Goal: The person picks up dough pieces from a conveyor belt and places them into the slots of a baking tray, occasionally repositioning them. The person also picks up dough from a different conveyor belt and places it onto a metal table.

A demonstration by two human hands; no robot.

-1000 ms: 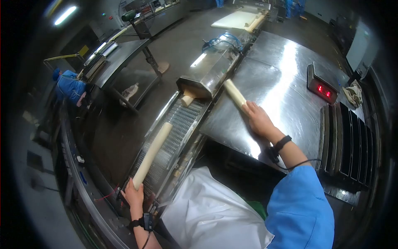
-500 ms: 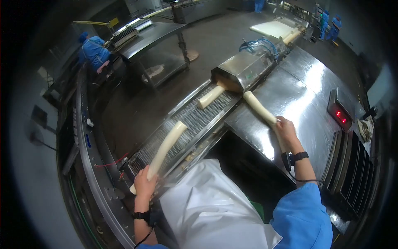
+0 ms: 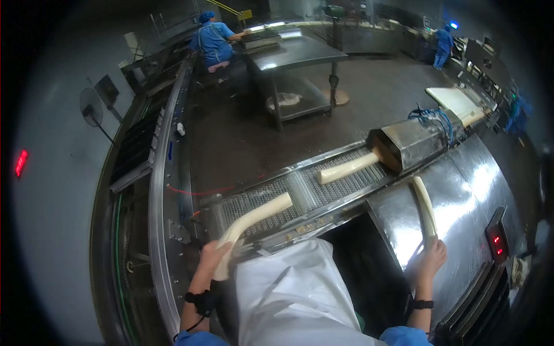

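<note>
My left hand (image 3: 213,256) is closed around the near part of a pale dough log (image 3: 259,214). This log bends over the near end of the metal mesh conveyor (image 3: 306,190), and its lower end hangs down beside my fingers. On the steel table to the right, my right hand (image 3: 433,258) grips the near end of a second dough log (image 3: 425,205), which points away from me. A third dough log (image 3: 346,168) lies on the mesh, its far end at the mouth of a steel machine housing (image 3: 412,144).
A red-lit display (image 3: 496,239) stands at the right, by dark stacked trays (image 3: 470,300). Metal rails (image 3: 161,202) run along the left. Beyond the conveyor stands a steel table (image 3: 300,55), with a person in blue (image 3: 213,40) beside it. Other people are farther back.
My view has swung left, so the scene sits farther right. The third log shows more of its length outside the housing. My right hand is nearer me, at its log's end.
</note>
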